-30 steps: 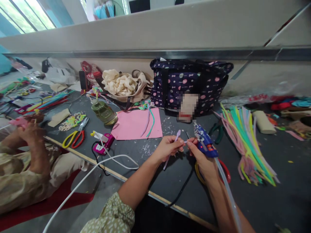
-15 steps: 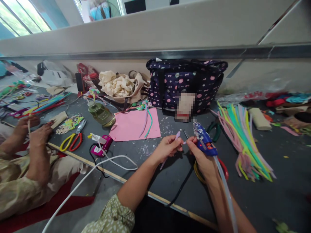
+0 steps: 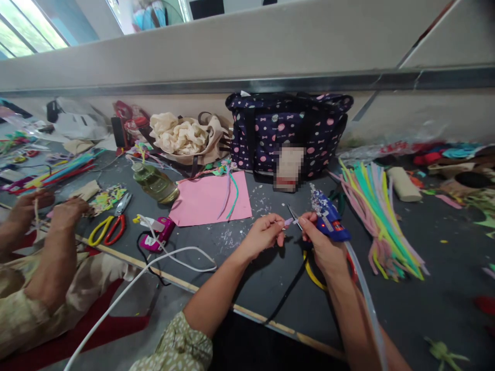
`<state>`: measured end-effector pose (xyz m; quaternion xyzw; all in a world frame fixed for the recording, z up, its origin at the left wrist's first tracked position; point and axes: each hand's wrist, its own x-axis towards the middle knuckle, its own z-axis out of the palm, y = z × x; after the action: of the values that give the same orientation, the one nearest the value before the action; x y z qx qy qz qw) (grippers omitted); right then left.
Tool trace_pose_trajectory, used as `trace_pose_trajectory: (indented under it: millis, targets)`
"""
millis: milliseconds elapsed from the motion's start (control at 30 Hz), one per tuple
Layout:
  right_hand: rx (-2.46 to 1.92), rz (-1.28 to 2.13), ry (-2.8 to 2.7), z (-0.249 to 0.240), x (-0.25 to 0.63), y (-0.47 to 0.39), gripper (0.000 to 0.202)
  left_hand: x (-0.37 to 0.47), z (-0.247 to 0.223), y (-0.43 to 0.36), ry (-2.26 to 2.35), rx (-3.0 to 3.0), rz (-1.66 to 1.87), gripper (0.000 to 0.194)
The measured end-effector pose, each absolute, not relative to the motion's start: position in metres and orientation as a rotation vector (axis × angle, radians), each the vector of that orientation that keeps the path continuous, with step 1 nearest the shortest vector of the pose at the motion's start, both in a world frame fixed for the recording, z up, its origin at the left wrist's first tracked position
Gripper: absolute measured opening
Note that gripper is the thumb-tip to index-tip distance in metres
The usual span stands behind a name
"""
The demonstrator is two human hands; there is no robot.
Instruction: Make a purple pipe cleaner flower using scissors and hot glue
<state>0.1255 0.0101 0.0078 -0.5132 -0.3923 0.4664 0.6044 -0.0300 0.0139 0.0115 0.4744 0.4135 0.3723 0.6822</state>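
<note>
My left hand [image 3: 265,236] is closed, pinching a small lilac fuzzy strip [image 3: 288,222] between thumb and fingers. My right hand [image 3: 323,247] is closed too, its thumb and fingertips meeting close to that strip. A blue glue gun [image 3: 329,216] sits against my right hand, its nozzle up and strung with whitish threads; the grip is hidden. Slim metal points [image 3: 293,210] stick out by the right fingertips; what they belong to is partly covered. Yellow and red loop handles [image 3: 314,273] show beneath my right wrist.
To the right lies a bundle of coloured pipe cleaners [image 3: 381,219]. A pink sheet [image 3: 207,203], a bottle of yellowish liquid [image 3: 155,183], scissors [image 3: 112,226] and a magenta glue gun [image 3: 158,234] are left. A dark patterned bag [image 3: 266,129] stands behind. A co-worker's hands [image 3: 64,214] are far left.
My hands have drawn slightly closer around the lilac strip, which now lies flatter. The blue glue gun has shifted slightly with my right hand. The view has turned a little right.
</note>
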Motion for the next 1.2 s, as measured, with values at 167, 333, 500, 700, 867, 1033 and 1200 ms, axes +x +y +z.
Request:
trace_pose_trajectory:
  millis: [167,333,500,700,867,1033,1200]
  targets:
    - [-1.231,1.057,-0.919,0.0004,0.1269,0.0132,0.028,-0.0293,0.0138,0.0136,0.912,1.067,0.796,0.037]
    - [-1.255,1.038,-0.921,-0.0031,0.127,0.0146,0.029,-0.0293,0.0166,0.0128,0.911,1.062,0.779,0.037]
    - [-1.261,1.066,-0.918,-0.0001,0.1266,0.0145,0.03,-0.0295,0.0179,0.0121,0.901,1.066,0.777,0.036]
    - [-1.257,1.075,-0.91,0.0033,0.1259,0.0132,0.029,-0.0302,0.0191,0.0112,0.857,1.083,0.802,0.035]
    - [-1.256,1.075,-0.912,0.0008,0.1263,0.0136,0.029,-0.0306,0.0187,0.0113,0.834,1.083,0.807,0.035]
    - [-1.265,1.068,-0.911,-0.0013,0.1266,0.0137,0.029,-0.0304,0.018,0.0111,0.837,1.08,0.809,0.036]
    - [-1.253,1.071,-0.899,0.0023,0.1242,0.013,0.03,-0.0306,0.0181,0.011,0.824,1.086,0.801,0.036]
